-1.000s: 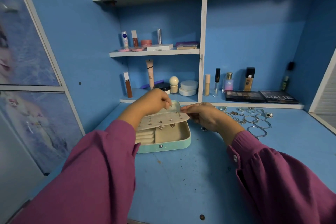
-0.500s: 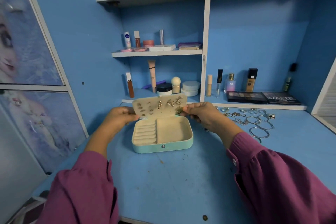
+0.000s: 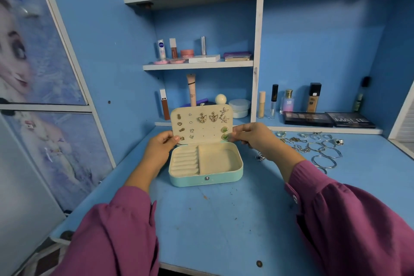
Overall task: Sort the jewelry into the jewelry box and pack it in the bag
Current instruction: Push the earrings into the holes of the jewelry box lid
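The box (image 3: 206, 163) lies open on the desk (image 3: 224, 219), its earring panel (image 3: 201, 123) held upright, pinched at each edge by the left hand (image 3: 160, 148) and right hand (image 3: 253, 136). Sorting is under way; loose jewelry (image 3: 318, 148) beside it must be fetched next.

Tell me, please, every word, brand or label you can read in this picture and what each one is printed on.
"NIVEA": on the white tube on the upper small shelf.
"MATTE": on the black palette at the right.
"SB": on the perfume bottle.
A line of smaller print under "MATTE" and labels on the foundation bottle and pink tube are too small to read.
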`<state>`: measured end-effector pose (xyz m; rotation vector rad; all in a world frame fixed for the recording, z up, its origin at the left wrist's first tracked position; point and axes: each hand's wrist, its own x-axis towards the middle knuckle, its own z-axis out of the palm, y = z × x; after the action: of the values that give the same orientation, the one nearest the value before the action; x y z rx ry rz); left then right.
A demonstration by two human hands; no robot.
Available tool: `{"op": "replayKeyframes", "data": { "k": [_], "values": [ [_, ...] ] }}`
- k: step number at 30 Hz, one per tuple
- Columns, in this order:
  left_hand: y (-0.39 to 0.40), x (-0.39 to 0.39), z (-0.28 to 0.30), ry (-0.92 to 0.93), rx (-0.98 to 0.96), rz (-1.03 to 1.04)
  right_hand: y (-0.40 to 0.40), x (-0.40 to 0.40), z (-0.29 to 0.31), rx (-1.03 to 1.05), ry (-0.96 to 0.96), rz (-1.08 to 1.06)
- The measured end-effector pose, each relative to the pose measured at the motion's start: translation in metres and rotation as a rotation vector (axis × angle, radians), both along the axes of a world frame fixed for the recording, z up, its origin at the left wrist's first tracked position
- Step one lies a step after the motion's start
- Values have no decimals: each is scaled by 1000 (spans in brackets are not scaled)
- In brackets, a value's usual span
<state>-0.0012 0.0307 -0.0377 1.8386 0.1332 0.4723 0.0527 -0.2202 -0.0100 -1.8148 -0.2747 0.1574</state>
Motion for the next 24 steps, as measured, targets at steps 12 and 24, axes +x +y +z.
{"op": "replayKeyframes", "data": {
  "k": [12,24],
  "values": [
    [3,4,-4,19,-9,-1,-82,-9,17,-399,-137,-61],
    [3,5,-7,22,-28,0,-107,-30,34,-786,-6,91]
  ]
}}
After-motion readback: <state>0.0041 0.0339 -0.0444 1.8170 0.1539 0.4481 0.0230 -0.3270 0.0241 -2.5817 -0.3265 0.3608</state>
